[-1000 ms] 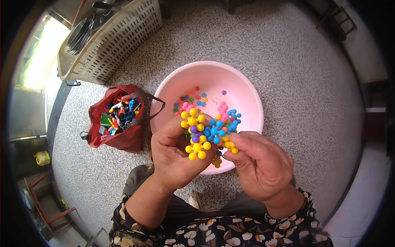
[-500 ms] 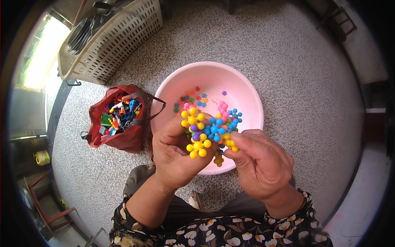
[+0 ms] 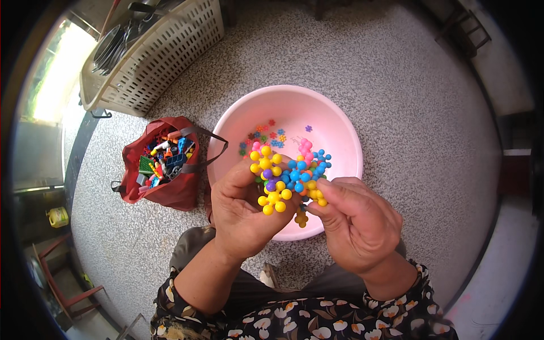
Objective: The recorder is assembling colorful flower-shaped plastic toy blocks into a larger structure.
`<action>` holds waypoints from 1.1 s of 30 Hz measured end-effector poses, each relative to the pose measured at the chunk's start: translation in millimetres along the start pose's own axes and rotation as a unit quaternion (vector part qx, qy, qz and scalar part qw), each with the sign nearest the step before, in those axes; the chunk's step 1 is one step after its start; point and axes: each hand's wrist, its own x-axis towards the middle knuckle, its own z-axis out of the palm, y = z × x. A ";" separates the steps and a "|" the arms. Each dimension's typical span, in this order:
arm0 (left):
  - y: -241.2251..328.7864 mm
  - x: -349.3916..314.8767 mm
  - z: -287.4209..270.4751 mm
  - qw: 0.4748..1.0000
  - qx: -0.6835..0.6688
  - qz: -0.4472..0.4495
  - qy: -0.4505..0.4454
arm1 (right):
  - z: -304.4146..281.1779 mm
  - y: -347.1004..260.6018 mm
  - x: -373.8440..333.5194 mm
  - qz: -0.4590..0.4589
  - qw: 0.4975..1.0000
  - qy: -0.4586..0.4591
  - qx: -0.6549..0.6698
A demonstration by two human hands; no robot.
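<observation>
Above a pink basin [image 3: 344, 133] I hold a cluster of joined snowflake-shaped ball-ended toy pieces [image 3: 297, 175], in yellow, blue, purple, pink and orange. My left hand [image 3: 242, 209] is closed around its left and under side, with the fingers mostly hidden behind it. Thumb and index finger of my right hand [image 3: 362, 218] pinch a yellow piece [image 3: 316, 193] at the cluster's right edge. Inside the basin, several loose small pieces [image 3: 273, 135] in red, blue, green and orange lie at the left, and a purple one [image 3: 309, 128] lies apart.
A red cloth bag [image 3: 180, 195] full of mixed toy bricks stands left of the basin. Farther back left is a cream slatted plastic basket [image 3: 164, 56] holding dark items. A yellow bottle [image 3: 58, 217] and a reddish chair frame [image 3: 51, 272] are at the left edge.
The cluster has tilted very slightly between my hands, and the yellow piece at the right sits a little differently. Both hands keep their grip in nearly the same place.
</observation>
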 end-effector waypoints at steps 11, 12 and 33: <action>0.3 1.4 1.3 1.000 0.000 -0.019 0.009 | 1.3 0.8 0.0 -0.009 1.000 0.000 -0.028; 0.1 1.5 1.7 1.000 -0.004 -0.014 0.011 | 1.7 0.8 0.0 -0.009 1.000 0.000 -0.028; -1.2 1.4 0.1 0.999 -0.014 -0.018 0.029 | 4.0 0.7 1.4 0.007 0.999 -0.006 -0.035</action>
